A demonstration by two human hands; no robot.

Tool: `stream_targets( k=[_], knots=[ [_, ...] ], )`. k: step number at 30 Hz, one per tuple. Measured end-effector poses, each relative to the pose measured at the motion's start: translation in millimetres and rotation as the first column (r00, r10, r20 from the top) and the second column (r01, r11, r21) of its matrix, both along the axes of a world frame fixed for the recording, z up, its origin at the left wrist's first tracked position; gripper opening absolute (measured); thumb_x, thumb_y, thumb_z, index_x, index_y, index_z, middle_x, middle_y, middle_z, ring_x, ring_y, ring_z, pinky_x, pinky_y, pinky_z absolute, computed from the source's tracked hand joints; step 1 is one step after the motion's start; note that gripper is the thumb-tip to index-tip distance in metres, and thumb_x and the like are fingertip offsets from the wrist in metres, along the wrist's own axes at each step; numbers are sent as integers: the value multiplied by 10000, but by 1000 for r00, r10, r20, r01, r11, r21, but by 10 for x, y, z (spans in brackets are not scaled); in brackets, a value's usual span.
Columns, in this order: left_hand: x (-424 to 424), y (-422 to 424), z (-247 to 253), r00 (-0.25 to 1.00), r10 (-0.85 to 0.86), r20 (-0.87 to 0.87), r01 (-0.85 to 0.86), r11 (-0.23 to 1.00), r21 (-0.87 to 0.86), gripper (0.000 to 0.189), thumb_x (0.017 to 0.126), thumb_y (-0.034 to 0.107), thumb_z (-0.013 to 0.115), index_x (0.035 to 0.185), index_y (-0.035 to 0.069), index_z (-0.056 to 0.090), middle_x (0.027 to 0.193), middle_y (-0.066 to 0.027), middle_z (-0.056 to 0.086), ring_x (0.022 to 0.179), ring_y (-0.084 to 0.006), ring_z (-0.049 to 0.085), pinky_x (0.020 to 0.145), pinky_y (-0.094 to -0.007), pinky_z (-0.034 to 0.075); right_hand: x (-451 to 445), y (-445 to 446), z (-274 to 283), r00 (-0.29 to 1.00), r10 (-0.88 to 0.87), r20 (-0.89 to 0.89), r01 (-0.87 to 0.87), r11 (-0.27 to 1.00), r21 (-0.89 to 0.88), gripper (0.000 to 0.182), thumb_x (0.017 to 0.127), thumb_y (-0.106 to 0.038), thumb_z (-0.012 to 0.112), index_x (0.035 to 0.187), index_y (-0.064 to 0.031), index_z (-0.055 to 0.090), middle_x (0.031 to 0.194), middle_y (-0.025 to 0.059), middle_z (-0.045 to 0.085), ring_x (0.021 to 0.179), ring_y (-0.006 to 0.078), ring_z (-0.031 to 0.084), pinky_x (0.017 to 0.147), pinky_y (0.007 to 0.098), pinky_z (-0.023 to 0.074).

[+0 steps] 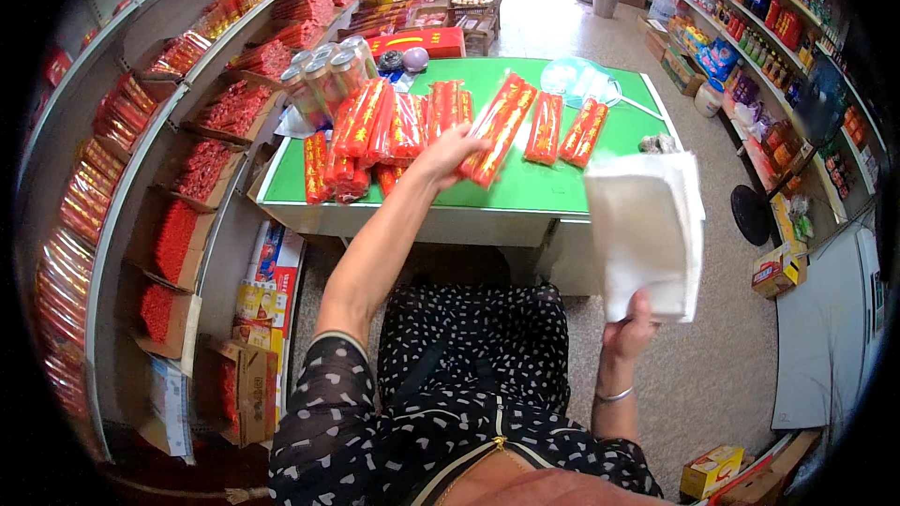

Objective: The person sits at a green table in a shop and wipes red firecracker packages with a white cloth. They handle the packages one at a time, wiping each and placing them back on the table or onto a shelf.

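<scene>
My left hand reaches over the green-topped table and grips the near end of a plastic-wrapped pack of red candles with gold writing. The pack is tilted and slightly blurred. To its right lie two similar red packs, side by side on the green surface. More packs are heaped left of my hand. Off the table's right front corner, my right hand pinches the lower edge of a flat white bundle. Motion blurs it; I cannot tell whether it is cloth, paper or plastic bags.
The green table holds shrink-wrapped cans, a pale purple ball, a light-blue fan and a long red box. Stocked shelves line the left. On the right stand bottle shelves, a pedestal fan and a white appliance.
</scene>
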State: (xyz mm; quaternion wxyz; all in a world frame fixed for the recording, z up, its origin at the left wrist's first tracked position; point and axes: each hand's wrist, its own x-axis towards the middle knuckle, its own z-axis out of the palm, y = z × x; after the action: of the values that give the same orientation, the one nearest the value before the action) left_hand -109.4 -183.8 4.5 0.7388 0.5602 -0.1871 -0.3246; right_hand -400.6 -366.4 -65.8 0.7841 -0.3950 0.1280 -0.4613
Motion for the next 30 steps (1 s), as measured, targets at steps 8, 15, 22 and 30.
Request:
stream_targets(
  k=[8, 15, 22, 30],
  knots=[
    [-1303, 776, 29, 965, -59, -255, -101, 816, -570, 488, 927, 374, 364, 1257, 14, 346, 1128, -191, 530, 951, -287, 587, 750, -413, 526, 625, 240, 284, 997, 68, -23, -64, 694, -717, 359, 850, -72, 520, 1190, -5, 427, 1132, 110, 510, 1017, 225, 515, 839, 354, 461],
    [-1580, 1313, -208, 936, 94, -341, -220, 908, -356, 493, 920, 426, 338, 1265, 74, 354, 1066, -199, 554, 853, -245, 617, 656, -371, 538, 637, 1052, 769, 924, 380, -36, -78, 97, -992, 284, 748, -154, 615, 981, 2, 567, 811, 116, 610, 697, 240, 578, 598, 324, 473],
    [-1922, 1213, -181, 951, 90, -297, -232, 842, -488, 474, 917, 344, 393, 1227, -15, 373, 1115, -182, 531, 964, -290, 575, 789, -418, 499, 565, 899, 938, 920, 271, -285, -391, 705, -592, 280, 917, -181, 448, 1111, 6, 526, 1005, 110, 595, 942, 194, 562, 870, 340, 446],
    [-1966, 1360, -84, 894, 235, -382, -343, 907, -246, 482, 913, 426, 365, 1236, 69, 361, 1044, -160, 565, 900, -253, 601, 753, -402, 511, 583, 1143, 911, 708, 210, -674, -569, -397, -720, 344, 737, -357, 578, 825, -27, 540, 668, 71, 596, 605, 223, 620, 511, 308, 500]
  ],
)
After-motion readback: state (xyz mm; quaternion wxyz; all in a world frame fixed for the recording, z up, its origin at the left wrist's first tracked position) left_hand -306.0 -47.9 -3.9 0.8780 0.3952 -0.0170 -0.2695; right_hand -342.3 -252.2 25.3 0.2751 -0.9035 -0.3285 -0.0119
